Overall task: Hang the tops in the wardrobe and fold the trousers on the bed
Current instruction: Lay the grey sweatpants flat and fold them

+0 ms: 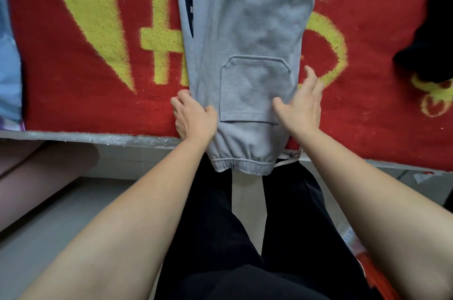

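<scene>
Trousers (247, 30) lie lengthwise on the bed (73, 93), waistband (242, 165) over the edge; left hand (193, 116) pinches their side, right hand (302, 103) spread loose alongside, so smooth flat first, then fold evenly.

One pair of trousers (250, 30), one blanket (73, 79), one black garment (431, 37)

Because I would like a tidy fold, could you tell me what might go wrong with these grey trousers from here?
The waistband hangs past the bed edge, so the grey trousers may slide toward the floor. Only the left hand grips the cloth; the right hand lies open, so a fold could skew. The white drawstring dangles and might stick out.
</scene>
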Motion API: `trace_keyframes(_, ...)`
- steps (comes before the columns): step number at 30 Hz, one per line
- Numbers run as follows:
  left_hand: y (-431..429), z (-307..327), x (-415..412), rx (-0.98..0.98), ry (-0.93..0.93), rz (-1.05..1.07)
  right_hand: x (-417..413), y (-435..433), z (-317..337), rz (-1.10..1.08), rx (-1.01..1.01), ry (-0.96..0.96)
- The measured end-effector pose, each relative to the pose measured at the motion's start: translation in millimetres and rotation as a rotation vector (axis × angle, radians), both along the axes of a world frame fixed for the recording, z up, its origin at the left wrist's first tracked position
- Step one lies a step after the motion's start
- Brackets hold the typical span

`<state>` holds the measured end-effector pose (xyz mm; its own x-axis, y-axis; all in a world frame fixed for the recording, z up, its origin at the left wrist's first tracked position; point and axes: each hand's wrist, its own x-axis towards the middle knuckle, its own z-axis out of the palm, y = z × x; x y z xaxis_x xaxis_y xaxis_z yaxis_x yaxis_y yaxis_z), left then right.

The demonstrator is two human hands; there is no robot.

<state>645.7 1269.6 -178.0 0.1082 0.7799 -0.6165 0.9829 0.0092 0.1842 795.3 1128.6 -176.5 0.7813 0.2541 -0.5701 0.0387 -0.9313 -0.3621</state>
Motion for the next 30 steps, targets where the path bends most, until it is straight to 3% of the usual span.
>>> trace_keyframes(3,41.0,-3.4,34.3,0.094,-0.2,-0.13,44.7,46.0,1.0,0.003,0.152,-0.2)
trace_keyframes(7,91.1,-14.3,84.8,0.129,-0.316,-0.179,103.2,125.5,-0.6,0.054,0.318,-0.246)
trace_keyframes(12,131.6,-23.4,120.2,0.094,-0.315,-0.188,135.8,215.7,-17.1,0.137,0.375,-0.207)
trace_keyframes(17,148.2,-27.0,114.6,0.105,-0.431,-0.152,152.1,272.8,-30.5,0.0,0.204,-0.099)
trace_keyframes(22,161.5,-27.3,103.7,0.171,-0.604,0.01,152.5,317.5,-25.0,0.017,0.347,-0.266)
trace_keyframes(24,165.3,-33.4,97.0,0.191,-0.592,0.073,141.1,327.4,-28.4,0.156,0.412,-0.265)
trace_keyframes(27,166.9,-44.0,90.4,0.11,-0.455,0.104,136.7,320.4,-48.8,0.44,0.269,-0.121)
trace_keyframes(30,171.6,-49.4,92.1,0.046,-0.401,0.126,138.3,310.2,-51.1,0.37,0.336,-0.101)
